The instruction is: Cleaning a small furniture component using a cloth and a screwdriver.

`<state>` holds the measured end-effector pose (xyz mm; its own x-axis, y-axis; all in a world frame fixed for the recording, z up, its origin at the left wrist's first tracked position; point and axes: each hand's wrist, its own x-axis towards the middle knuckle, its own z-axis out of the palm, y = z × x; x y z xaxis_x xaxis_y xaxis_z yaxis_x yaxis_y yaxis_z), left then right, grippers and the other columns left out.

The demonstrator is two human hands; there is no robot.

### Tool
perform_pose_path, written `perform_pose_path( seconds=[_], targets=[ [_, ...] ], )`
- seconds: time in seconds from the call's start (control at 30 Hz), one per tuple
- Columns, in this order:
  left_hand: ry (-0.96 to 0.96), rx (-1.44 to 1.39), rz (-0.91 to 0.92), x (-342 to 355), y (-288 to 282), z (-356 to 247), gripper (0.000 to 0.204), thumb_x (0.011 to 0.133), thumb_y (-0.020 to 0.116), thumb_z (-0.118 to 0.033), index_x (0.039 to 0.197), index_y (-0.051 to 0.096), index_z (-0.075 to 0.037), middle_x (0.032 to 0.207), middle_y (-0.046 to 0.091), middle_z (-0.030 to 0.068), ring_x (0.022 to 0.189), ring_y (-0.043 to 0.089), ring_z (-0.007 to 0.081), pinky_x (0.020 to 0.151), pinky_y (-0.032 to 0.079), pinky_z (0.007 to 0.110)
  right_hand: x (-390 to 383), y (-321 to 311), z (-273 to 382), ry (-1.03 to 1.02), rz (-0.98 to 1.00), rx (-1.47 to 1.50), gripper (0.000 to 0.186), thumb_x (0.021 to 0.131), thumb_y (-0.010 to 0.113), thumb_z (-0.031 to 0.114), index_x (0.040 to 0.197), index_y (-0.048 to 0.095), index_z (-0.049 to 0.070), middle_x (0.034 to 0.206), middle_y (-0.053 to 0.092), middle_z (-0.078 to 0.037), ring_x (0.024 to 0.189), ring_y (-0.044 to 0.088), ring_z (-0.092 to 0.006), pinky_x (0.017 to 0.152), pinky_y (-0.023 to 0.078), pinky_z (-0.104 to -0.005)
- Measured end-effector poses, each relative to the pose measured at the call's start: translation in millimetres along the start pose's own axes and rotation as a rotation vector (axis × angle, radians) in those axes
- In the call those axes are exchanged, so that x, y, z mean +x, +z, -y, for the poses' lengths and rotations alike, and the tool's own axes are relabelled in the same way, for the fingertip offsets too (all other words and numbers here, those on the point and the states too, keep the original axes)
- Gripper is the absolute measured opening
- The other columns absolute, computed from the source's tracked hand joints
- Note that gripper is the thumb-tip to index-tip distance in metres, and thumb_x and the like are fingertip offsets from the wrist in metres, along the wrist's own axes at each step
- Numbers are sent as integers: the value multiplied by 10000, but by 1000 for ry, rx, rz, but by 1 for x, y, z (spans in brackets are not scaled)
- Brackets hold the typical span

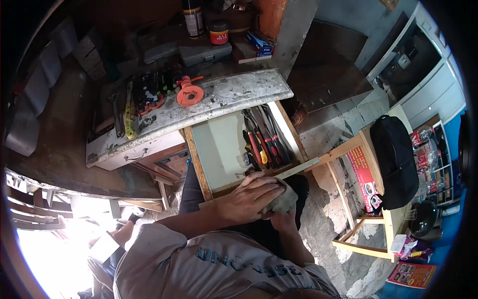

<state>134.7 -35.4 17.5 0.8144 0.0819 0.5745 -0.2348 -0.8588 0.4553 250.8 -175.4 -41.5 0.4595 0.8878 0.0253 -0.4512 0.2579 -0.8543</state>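
Close in front of my body, both hands meet around a crumpled greyish rag [285, 198]. My left hand [249, 198] is closed, its fingers laid over the rag's left side. Beneath the rag is my right hand [282, 219], gripping it from below, its fingers mostly hidden. Whether something is wrapped inside cannot be seen. Just beyond my hands is an open drawer [216, 144] with a pale bottom. Along its right side lie several hand tools, among them pliers [254, 144] with red handles and screwdrivers [271, 147] with red and black handles.
A paint-stained worktop [234, 102] above the drawer carries an orange round-based item [190, 94], a yellow cutter [130, 112] and more tools. Behind stand a spray can [192, 20] and a red jar [218, 33]. At right, a wooden chair [366, 149] holds a black bag [395, 162].
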Motion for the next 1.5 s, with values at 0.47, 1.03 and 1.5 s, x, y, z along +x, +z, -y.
perform_pose_path(
  seconds=[0.47,1.03,1.5],
  targets=[
    [-71,16,-94,-24,-7,2,725,572,893,-243,1197,653,35,1170,618,163,1088,615,333,965,501,452,6,-19,-24,-121,195,-406,381,938,501,49,1315,524,-3,1223,609,-84,1116,577,-190,943,464,-321],
    [-79,62,-112,-19,-12,-3,463,729,876,-156,1144,701,-49,1080,607,115,1013,655,244,830,580,330,1,3,10,-101,-45,-489,131,915,599,43,1043,599,15,911,615,-11,842,578,-101,733,483,-284],
    [-332,-172,36,-16,-22,-1,321,837,797,-114,1119,679,-19,1120,680,156,939,700,285,785,584,348,12,12,27,-153,70,-593,282,852,668,-21,1122,599,21,1062,638,-68,985,617,-141,843,500,-310]
  ],
)
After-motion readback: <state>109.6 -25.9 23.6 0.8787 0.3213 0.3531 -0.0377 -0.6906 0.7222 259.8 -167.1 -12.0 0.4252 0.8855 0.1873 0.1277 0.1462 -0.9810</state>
